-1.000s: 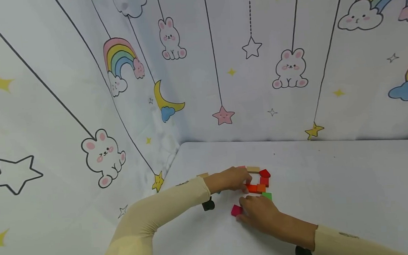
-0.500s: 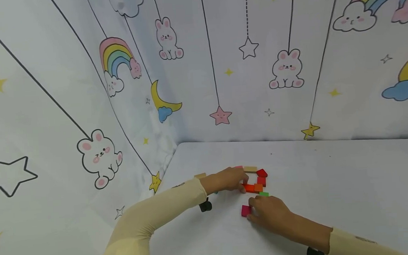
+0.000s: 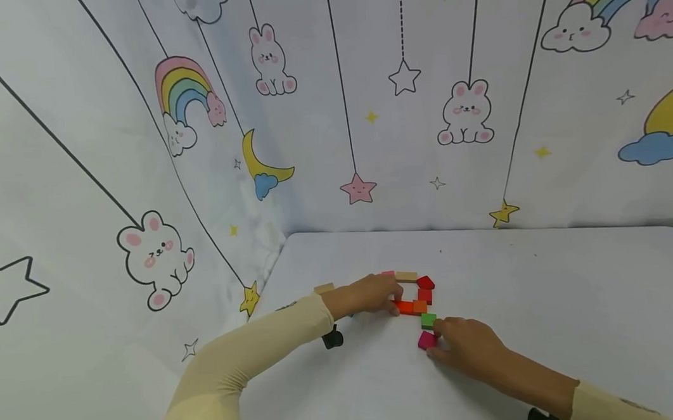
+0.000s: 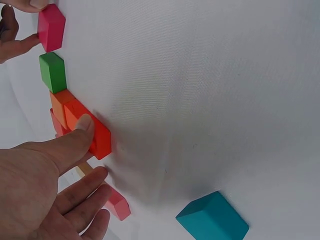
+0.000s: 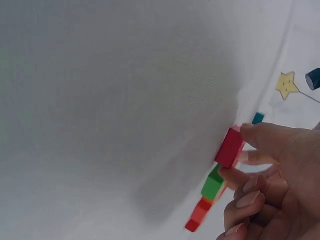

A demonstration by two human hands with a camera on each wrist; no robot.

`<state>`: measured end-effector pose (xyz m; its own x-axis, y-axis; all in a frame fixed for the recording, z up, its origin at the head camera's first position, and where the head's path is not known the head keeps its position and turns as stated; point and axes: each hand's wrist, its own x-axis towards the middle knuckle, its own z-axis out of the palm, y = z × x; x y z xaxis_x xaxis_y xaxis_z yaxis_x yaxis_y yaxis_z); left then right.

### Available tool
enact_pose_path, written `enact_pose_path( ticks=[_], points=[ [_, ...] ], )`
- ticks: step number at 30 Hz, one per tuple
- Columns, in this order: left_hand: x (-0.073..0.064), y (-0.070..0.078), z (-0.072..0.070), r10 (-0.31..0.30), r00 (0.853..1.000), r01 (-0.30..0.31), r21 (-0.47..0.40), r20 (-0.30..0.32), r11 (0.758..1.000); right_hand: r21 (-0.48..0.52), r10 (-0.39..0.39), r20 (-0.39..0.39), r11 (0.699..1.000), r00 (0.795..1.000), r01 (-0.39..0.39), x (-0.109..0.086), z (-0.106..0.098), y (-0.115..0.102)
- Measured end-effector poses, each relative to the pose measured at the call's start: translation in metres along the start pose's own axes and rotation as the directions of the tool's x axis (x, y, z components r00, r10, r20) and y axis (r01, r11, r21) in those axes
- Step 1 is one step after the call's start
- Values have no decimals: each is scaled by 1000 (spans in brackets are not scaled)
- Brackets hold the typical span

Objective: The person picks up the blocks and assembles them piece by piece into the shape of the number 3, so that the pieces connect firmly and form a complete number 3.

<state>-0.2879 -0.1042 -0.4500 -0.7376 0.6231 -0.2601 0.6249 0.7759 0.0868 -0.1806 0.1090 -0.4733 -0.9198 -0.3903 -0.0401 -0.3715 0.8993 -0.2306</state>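
My left hand pinches the end of an orange-red block, its thumb against the near side in the left wrist view. Between thumb and fingertips, my right hand holds a crimson block just below a green block. A small orange block stands at the right end of the orange-red one. Above it come a red block and a red pointed block, then a tan block and a pink block. Together they form a bent line.
A teal block lies apart from the line, mostly hidden by the left arm in the head view. Another tan block lies beyond the left forearm. Walls with printed cartoons border the white table at the left and back.
My right hand has slid the crimson block to the right, to just below the green block, which now shows more fully. The left hand has stayed at the orange-red block. The head view has shifted slightly.
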Motion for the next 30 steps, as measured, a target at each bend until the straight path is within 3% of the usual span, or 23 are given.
enact_pose_path(
  ticks=[20,30],
  points=[
    [3,-6,7,18,1000,-19,-16,-20,1000,-9,-1,-38,1000,999,1,0,0,9],
    [-2,-2,0,17,1000,-18,-32,-17,999,-11,-18,-51,1000,999,17,1,0,10]
  ],
)
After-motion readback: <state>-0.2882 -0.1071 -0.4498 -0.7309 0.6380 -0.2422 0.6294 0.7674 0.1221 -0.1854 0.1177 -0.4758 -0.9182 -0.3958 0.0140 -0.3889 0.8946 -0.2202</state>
